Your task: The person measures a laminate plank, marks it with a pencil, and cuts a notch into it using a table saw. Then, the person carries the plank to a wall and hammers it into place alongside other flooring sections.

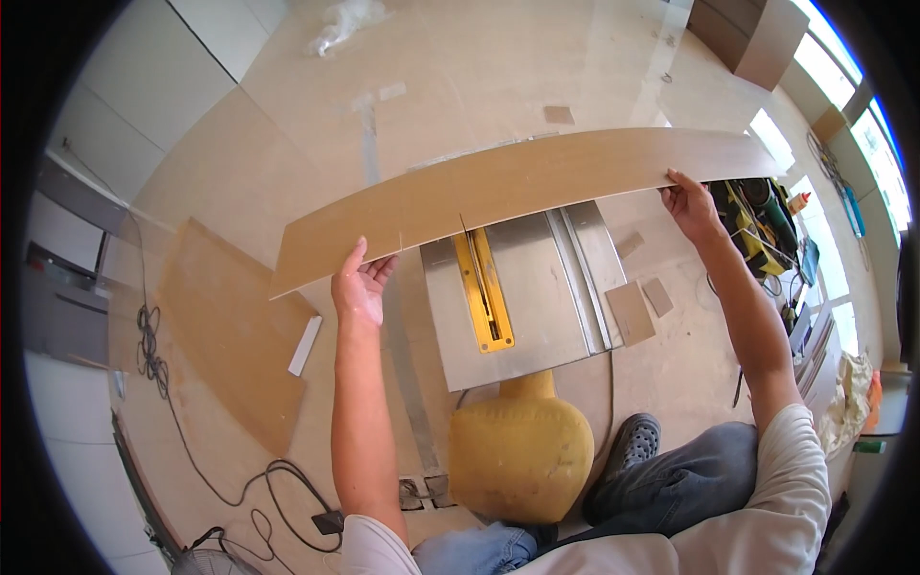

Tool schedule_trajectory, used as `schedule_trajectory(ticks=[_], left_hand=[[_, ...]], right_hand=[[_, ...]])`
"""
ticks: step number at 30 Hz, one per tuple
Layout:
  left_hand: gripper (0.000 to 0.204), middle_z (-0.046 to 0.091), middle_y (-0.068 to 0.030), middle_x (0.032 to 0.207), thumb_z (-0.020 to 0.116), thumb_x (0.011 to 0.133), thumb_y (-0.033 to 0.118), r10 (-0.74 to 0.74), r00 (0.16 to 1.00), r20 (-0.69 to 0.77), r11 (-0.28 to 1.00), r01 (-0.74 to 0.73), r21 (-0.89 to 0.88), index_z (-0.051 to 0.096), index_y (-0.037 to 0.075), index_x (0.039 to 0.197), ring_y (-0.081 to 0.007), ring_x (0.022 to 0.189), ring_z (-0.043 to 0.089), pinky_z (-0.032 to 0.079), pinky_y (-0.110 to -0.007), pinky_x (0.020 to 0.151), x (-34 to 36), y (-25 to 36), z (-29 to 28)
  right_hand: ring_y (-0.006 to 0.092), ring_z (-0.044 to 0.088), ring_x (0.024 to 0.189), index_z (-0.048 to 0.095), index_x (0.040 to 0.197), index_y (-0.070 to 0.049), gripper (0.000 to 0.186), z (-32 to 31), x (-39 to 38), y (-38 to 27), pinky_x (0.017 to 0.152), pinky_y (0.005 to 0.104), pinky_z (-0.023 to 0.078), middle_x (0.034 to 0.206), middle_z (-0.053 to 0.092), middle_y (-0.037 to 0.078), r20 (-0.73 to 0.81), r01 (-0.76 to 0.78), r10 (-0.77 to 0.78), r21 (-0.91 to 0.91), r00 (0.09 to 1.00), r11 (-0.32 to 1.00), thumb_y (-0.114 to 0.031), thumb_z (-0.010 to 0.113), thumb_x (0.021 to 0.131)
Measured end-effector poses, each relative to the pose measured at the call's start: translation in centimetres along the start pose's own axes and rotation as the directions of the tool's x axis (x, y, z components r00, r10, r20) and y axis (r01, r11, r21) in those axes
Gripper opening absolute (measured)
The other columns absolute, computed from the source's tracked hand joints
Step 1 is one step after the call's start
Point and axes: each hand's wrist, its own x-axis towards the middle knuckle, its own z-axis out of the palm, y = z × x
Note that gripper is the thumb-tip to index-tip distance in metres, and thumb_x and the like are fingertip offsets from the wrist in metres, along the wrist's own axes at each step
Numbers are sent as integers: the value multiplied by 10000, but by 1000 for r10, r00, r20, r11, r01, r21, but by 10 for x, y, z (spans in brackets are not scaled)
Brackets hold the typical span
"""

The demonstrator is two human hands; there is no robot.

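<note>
On the left, a tangled dark cable (151, 347) lies on the floor, and then the left hand (360, 287) holds the near edge of a long brown board (546, 177), thumb on top, other fingers loosely bent at the edge. The board spans the far end of a metal saw table (532, 287) with a yellow insert (496, 342), reaching past both sides. Further right, the right hand (688, 206) grips the same edge with curled fingers, near a cluster of tools (757, 254).
</note>
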Motion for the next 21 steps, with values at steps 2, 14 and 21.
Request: schedule_trajectory(ticks=[2, 14, 21], left_hand=[[417, 610, -140, 1197, 677, 927, 204, -3, 1000, -22, 1000, 2, -27, 535, 9, 1266, -298, 1080, 601, 510, -433, 992, -5, 12, 0], [694, 530, -126, 1430, 443, 1002, 566, 302, 938, -171, 901, -339, -269, 407, 71, 1487, -283, 1237, 548, 435, -428, 1075, -164, 106, -126], [557, 680, -92, 1088, 454, 1002, 475, 49, 999, 6, 991, -50, 121, 587, 0, 1261, -211, 945, 650, 521, -327, 789, -187, 119, -168]], right_hand=[[141, 674, 821, 639, 999, -61, 54, 13, 2, -7, 638, 210, 549, 902, 683, 36, 19, -6, 7, -17, 1000, 1000, -84, 640, 950], [96, 604, 681, 623, 935, -72, 33, 36, 55, 16, 572, 199, 491, 817, 649, 5, 170, -107, 110, -25, 979, 994, -105, 623, 939], [82, 572, 644, 622, 894, -89, 58, 65, 97, 36, 543, 205, 478, 776, 629, -5, 191, -148, 165, -105, 968, 984, -140, 642, 911]])
